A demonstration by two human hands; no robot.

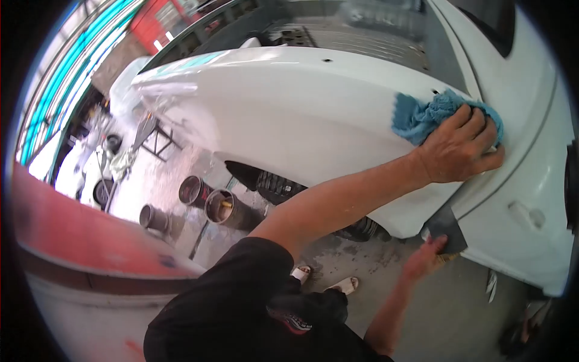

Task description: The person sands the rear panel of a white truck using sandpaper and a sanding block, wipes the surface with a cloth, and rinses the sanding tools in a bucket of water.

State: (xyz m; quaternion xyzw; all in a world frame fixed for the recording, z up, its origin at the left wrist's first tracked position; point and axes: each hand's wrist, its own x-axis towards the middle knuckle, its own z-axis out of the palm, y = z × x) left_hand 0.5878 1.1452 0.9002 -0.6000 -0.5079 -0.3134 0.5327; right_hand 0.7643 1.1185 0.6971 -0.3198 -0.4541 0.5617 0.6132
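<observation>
My left hand (461, 145) is closed around a crumpled blue cloth (425, 117), pressing it on the white vehicle side panel (289, 108) near its upper edge, close to the cab seam. Lower down, my right hand (425, 256) grips a dark grey flat sheet (447, 229) by its lower edge. The sheet lies against the bottom of the white bodywork beside the door. My right fingers are slightly blurred.
Several open metal cans (228, 211) stand on the floor beside the wheel (277, 186). A red and white vehicle panel (102, 235) is at the left. Behind the cans is a small dark stand (160, 142). The truck bed (362, 39) lies beyond the panel.
</observation>
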